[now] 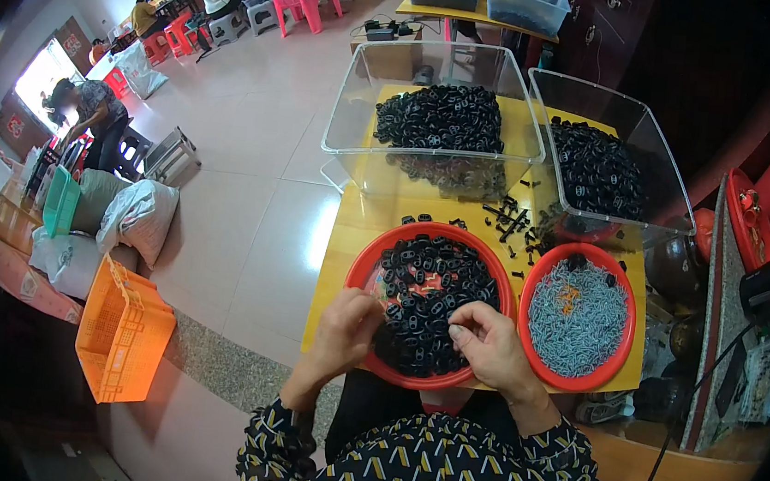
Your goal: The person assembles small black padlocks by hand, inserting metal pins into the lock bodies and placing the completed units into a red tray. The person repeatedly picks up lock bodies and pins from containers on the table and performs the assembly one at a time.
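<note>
My left hand [346, 329] is closed above the left rim of a red basin [505, 287] on the yellow table. Its fingers curl inward, and whatever they may hold is hidden. My right hand [491, 345] pinches thumb to forefinger over the basin's right side; anything between the fingertips is too small to make out. Many small black oval plastic parts [432, 282] with holes lie in the basin, a few brassy bits among them. Right beside it, a smaller red basin [629, 343] is full of silvery screws [577, 319], with a small orange patch on top.
Two clear plastic bins [430, 155] [623, 222] holding black parts stand behind the basins. Loose black pieces [509, 223] are scattered between. An orange crate [124, 336] and stuffed sacks [137, 217] sit on the floor at left. Several people work farther back. A cluttered shelf [711, 318] is at right.
</note>
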`<action>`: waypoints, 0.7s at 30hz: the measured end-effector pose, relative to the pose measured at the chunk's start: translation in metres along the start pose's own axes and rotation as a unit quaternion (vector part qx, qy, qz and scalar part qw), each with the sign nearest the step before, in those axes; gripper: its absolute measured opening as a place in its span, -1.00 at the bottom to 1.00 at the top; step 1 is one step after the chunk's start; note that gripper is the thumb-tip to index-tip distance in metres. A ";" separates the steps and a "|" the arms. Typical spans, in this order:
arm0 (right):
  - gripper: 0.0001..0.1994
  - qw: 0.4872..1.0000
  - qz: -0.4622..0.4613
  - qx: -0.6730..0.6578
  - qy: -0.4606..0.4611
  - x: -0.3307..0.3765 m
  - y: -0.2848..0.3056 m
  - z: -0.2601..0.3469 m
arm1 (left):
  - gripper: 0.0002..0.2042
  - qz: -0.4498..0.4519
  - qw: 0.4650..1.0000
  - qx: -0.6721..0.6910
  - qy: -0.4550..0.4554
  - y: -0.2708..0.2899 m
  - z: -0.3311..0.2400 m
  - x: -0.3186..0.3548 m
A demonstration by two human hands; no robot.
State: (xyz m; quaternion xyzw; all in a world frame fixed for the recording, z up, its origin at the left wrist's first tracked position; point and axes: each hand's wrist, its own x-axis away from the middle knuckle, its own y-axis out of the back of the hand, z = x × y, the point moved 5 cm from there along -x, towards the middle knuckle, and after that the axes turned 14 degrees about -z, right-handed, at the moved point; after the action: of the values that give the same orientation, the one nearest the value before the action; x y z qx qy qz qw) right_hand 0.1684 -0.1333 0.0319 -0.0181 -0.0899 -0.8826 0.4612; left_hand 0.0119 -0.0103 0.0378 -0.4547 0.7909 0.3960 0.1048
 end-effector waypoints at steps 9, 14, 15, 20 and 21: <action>-0.80 0.979 0.076 -0.163 -0.091 0.006 -0.032 -0.004 | -0.92 -0.039 0.766 0.520 0.377 -0.034 -0.003 0.048; -0.86 0.997 0.066 -0.034 -0.027 0.007 -0.036 -0.009 | -0.91 -0.054 0.734 0.551 0.394 -0.035 0.001 0.049; -0.88 0.998 0.062 0.000 0.000 0.006 -0.038 -0.010 | -0.91 -0.053 0.745 0.542 0.386 -0.034 0.000 0.050; -0.93 0.998 0.034 -0.008 -0.057 0.008 -0.042 -0.009 | -0.90 -0.047 0.756 0.515 0.400 -0.037 0.000 0.056; -0.94 0.998 0.022 -0.015 -0.057 0.008 -0.042 -0.010 | -0.90 -0.047 0.753 0.515 0.407 -0.038 0.000 0.057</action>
State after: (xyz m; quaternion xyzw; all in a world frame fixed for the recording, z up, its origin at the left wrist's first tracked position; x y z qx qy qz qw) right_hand 0.1295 -0.1180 0.0173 -0.0774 -0.1027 -0.8710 0.4741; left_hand 0.0104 -0.0575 -0.0124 -0.4868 0.8205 -0.2996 0.0099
